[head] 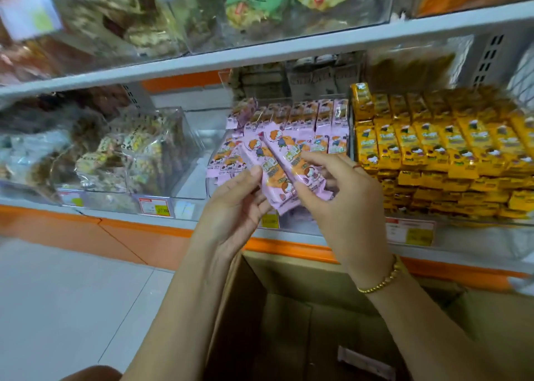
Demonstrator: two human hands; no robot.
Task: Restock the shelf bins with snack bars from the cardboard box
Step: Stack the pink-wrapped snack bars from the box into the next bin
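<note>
Pink snack bars [274, 166] fanned between both hands; I count at least two. Left hand [234, 198] grips bundle from lower left, thumb pressed on top wrapper. Right hand [344, 195] pinches near end of rightmost bar, fingers curled round it. Bin of pink bars [306, 120] just beyond fingertips, rows standing upright. Yellow bars [433, 155] stacked right of right hand. Cardboard box [289, 317] open directly below wrists; single wrapper [365, 362] on its floor, too blurred for me to read.

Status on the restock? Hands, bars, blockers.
Both hands gripping: left hand, right hand on a bunch of pink bars. Bunch in front of the pink bin, not yet in. Below, cardboard box; no blocker seen.
</note>
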